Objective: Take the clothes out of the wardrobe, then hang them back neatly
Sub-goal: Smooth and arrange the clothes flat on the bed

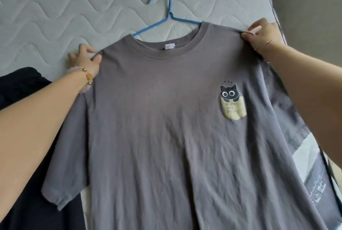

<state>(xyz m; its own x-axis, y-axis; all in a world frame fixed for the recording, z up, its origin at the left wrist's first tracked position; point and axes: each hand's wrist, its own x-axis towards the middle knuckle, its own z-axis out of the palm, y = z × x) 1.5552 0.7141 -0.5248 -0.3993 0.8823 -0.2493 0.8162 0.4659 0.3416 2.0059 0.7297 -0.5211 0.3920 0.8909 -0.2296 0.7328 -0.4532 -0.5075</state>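
Observation:
A grey T-shirt point(157, 118) with a black cat print on the chest lies spread front-up on a quilted mattress point(55, 11). A blue hanger point(167, 3) sits inside its neck; only the hook and the upper arms show above the collar. My left hand point(85, 59) pinches the shirt's left shoulder seam. My right hand point(262, 33) pinches the right shoulder seam near the mattress edge. Both arms reach forward over the shirt's sleeves.
A black garment point(27, 100) lies on the mattress at the left, partly under the shirt's sleeve. Another grey garment with a white band point(307, 155) lies under the shirt at the right. The mattress's right edge point(273, 7) borders a brownish floor.

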